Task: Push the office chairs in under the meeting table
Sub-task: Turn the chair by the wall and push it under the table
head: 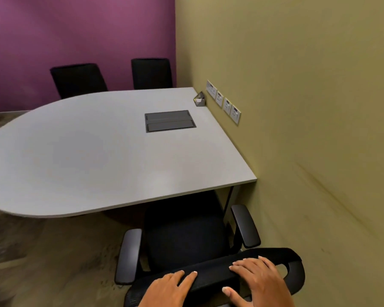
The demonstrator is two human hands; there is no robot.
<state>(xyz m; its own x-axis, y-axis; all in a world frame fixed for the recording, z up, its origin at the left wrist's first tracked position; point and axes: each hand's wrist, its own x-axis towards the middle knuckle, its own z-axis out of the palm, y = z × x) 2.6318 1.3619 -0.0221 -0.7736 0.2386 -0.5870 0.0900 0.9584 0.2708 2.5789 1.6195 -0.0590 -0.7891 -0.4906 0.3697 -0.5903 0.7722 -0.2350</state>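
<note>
black mesh office chair [186,235] nearest me is only half in: seat front under the grey rounded meeting table [98,151], armrests [245,226] not yet. left hand [166,289] and right hand [259,278] lie flat on its backrest [208,275], fingers straight, close together. two black far chairs [78,79] look tucked in already.

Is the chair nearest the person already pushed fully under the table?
No, the near chair has most of its seat and both armrests out in front of the table edge, left hand and right hand on its backrest.
</note>
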